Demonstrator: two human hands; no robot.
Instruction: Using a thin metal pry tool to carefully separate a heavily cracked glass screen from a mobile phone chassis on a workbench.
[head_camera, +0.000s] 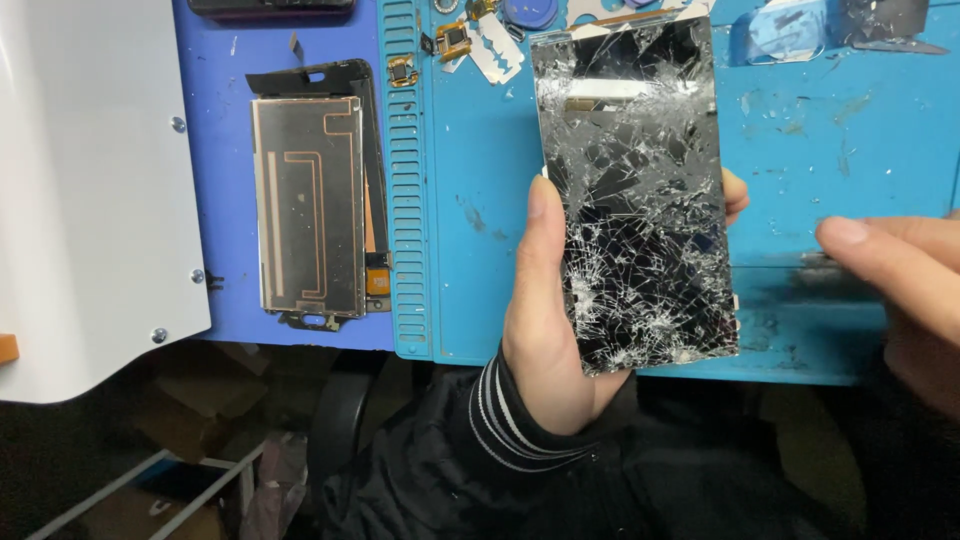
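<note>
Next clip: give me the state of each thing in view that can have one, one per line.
Phone screen panel: badly shattered, held upright off the mat.
Left hand: gripping the panel's edges.
Right hand: empty, beside the panel.
Display assembly: removed, lying back-side up on the mat.
Razor blade: lying loose.

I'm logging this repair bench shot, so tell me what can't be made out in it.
- Left hand fingers: head view, hidden behind the shattered screen; only tips show at its right edge.
- Right hand: cut off by the right edge and motion-blurred.
- Small parts along the blue mat's top: too small, partly cropped.
- Under the bench: too dark.
</note>
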